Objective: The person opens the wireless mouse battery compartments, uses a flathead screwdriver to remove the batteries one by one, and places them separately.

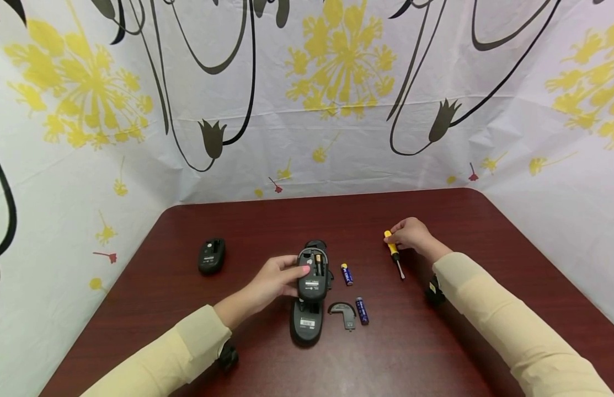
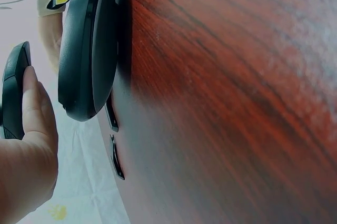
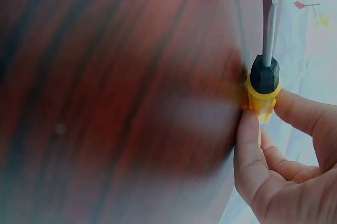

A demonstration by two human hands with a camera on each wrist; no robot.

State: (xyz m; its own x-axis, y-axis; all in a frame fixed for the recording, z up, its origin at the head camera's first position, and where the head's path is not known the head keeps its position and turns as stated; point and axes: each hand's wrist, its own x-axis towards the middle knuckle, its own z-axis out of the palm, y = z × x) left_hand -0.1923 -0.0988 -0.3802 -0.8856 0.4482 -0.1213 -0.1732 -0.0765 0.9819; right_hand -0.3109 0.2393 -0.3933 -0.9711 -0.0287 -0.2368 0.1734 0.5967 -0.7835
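Observation:
My left hand (image 1: pixel 269 284) grips a black computer mouse (image 1: pixel 313 288) underside up, thumb across its open battery bay, where one battery (image 1: pixel 319 264) shows. That mouse is raised above another overturned mouse (image 1: pixel 307 328) on the table. In the left wrist view the held mouse (image 2: pixel 15 95) is at the left edge. Farther right, my right hand (image 1: pixel 413 234) pinches a screwdriver (image 1: pixel 393 248) by its yellow handle, its metal blade pointing toward me. The right wrist view shows thumb and fingers about the screwdriver (image 3: pixel 264 79). Between the hands lie two blue batteries (image 1: pixel 346 274) and a grey battery cover (image 1: pixel 347 316).
A third overturned black mouse (image 1: pixel 211 256) lies at the left of the dark red table (image 1: pixel 257 226). Beyond the held mouse, a dark object (image 1: pixel 315 243) is mostly hidden. Patterned white cloth (image 1: pixel 297 138) hangs behind the table's far edge.

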